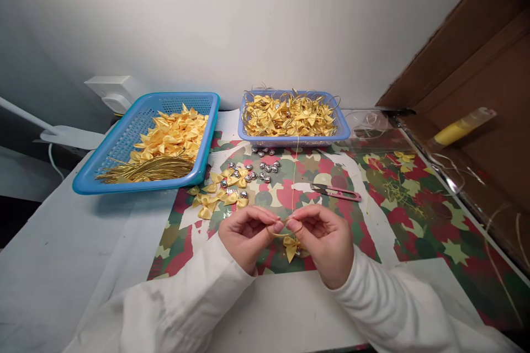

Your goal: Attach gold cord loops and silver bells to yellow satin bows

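Observation:
My left hand and my right hand meet over the patterned mat, fingertips pinched together on a thin gold cord that forms a small loop between them and runs up toward the far basket. A yellow satin bow hangs from the cord just under my right fingers. Loose yellow bows and small silver beads lie on the mat beyond my hands.
A large blue basket at the left holds yellow bows and gold cords. A smaller blue basket at the back holds bows with cord loops. Pink thread snips lie right of centre. A brown cardboard box stands at the right.

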`<state>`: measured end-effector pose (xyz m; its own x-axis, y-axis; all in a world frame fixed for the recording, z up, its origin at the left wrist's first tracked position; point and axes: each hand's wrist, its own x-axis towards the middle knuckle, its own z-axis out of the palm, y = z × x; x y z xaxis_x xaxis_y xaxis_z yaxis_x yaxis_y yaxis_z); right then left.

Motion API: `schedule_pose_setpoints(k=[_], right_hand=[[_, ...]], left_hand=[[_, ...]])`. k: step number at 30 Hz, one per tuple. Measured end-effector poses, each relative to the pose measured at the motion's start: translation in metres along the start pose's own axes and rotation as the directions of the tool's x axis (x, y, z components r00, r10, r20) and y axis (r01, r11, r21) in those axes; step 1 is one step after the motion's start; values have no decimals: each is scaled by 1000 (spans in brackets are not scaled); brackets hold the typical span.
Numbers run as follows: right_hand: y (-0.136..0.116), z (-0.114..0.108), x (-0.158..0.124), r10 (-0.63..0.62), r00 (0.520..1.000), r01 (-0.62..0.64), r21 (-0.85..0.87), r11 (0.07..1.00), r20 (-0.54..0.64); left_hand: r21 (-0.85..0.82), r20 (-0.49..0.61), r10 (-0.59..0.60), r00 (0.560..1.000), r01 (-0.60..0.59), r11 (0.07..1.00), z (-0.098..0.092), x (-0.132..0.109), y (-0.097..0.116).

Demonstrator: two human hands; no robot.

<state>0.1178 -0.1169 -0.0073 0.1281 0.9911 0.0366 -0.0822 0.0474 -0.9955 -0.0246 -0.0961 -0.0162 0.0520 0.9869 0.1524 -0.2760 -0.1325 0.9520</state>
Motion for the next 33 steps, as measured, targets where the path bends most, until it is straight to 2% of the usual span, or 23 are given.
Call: schedule_pose_setpoints(k=[3,5,8,11,15,21,24,27,33], right_hand=[[1,0,-1,-19,1000,19,-43,999,13],[1,-1,-2,-23,999,25,-77,997,25],[-3,-2,-3,-37,998,46,-182,982,52],[-10,-5,-2,-103,985,145,-331,932,142],[-18,-7,0,-155,958,245,-406,880,241],[-16,-6,-2,-140,969,215,-425,879,202],[-12,-7,-3,-115,977,182,-419,890,181],[-10,-8,-3,-146,975,205,-426,881,167],[-11,-9,-2,-263,947,318,-438,841,183]], left_hand=[[-10,-3,-10,1000,10,1000,2,-2,1],[-44,-62,-75,995,72,996,5,-4,3],[-111,-184,-197,963,179,978,11,-7,8],[-141,-212,-229,950,202,969,14,-9,11],[-144,-179,-197,964,173,974,14,-9,12],[-51,-122,-100,987,94,994,13,-9,12],[57,-116,-73,991,80,995,11,-10,11],[224,-95,-29,995,50,973,8,-10,10],[448,77,104,992,-128,885,0,-8,12]])
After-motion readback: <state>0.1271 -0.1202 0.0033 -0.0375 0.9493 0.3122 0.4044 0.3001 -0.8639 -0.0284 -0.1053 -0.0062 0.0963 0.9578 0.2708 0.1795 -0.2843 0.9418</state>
